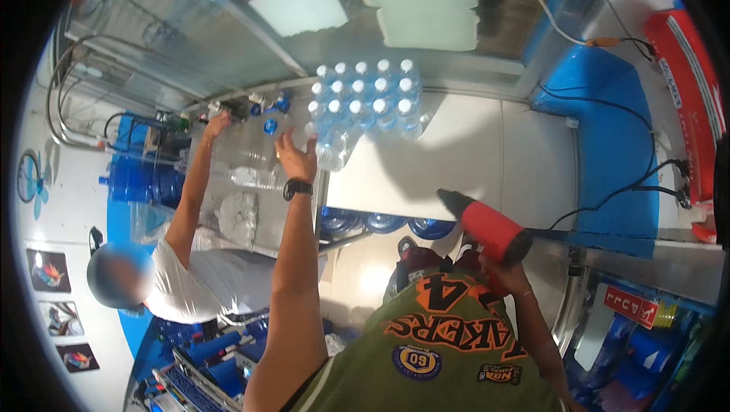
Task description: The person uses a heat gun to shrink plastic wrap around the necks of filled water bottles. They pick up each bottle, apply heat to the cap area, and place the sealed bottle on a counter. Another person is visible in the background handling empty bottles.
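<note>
My left hand [297, 156], wearing a black watch [297, 188] and a ring, reaches forward with its fingers apart. Its fingertips are beside the clear plastic bottle [332, 152] at the front left of a block of bottles; whether they touch is unclear. Several water bottles with white caps [359, 92] stand in close rows on the white countertop [393, 178]. My right hand [502, 272] grips a red heat gun [495, 232] by its handle. The gun's black nozzle [453, 201] points towards the front edge of the countertop, left of the hand.
A co-worker in a white shirt [188, 292] stands at the left, one hand [218, 124] at a tap over a metal sink [265, 184]. Clear bottles [256, 177] lie there. Large blue water jugs [382, 222] sit under the counter. Black cables [599, 206] hang at the right.
</note>
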`<action>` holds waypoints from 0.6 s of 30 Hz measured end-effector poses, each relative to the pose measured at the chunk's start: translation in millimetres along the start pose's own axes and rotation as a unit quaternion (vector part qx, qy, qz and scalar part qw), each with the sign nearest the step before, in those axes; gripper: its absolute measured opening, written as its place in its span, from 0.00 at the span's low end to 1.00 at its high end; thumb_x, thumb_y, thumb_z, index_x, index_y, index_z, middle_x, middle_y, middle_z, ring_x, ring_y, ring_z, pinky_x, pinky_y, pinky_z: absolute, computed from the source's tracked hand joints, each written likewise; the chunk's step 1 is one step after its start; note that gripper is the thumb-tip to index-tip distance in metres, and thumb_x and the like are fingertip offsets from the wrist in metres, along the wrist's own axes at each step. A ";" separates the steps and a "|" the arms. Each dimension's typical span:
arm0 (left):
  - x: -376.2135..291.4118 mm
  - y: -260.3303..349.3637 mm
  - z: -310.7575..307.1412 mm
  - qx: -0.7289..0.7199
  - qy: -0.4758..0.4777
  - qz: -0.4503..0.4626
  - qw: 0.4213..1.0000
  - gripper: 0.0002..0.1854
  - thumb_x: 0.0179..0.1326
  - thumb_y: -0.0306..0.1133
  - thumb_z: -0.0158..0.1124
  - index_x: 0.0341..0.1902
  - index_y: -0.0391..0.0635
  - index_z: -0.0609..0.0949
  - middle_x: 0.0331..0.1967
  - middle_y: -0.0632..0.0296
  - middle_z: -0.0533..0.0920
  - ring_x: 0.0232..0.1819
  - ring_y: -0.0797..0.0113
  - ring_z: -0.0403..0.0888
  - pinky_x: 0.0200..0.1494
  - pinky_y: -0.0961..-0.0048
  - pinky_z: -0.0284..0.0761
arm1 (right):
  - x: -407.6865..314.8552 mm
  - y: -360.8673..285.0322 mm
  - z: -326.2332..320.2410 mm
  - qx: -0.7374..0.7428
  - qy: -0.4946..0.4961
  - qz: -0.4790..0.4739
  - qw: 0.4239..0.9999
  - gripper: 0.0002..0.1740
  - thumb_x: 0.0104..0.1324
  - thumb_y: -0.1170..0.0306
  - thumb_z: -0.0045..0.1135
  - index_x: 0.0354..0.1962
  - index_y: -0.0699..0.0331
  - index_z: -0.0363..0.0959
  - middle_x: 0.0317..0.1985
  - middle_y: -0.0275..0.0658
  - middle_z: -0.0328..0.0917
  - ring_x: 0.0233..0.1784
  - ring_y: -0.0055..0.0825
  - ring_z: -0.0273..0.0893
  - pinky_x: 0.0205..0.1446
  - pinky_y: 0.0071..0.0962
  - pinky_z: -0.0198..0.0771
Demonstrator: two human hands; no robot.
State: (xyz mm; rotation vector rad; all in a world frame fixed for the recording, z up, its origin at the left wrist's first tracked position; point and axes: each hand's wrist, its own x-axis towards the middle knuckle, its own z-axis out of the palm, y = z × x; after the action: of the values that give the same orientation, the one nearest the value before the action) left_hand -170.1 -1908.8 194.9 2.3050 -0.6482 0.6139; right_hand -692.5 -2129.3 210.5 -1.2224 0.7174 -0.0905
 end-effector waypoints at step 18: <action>-168.2 -114.4 -124.3 0.120 -0.169 -0.229 0.951 0.20 0.58 0.34 0.76 0.54 0.46 0.85 0.49 0.49 0.85 0.48 0.50 0.86 0.52 0.57 0.82 | 19.0 4.0 -14.5 -0.054 0.078 0.016 0.995 0.11 0.69 0.67 0.71 0.41 0.63 0.79 0.30 0.31 0.80 0.29 0.19 0.78 0.32 0.24 0.73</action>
State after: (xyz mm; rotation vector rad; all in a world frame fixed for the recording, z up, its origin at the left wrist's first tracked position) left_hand -262.7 -1699.3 128.8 2.6942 -0.1696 0.0809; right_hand -686.8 -2148.1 196.2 -1.3173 0.8869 -0.1218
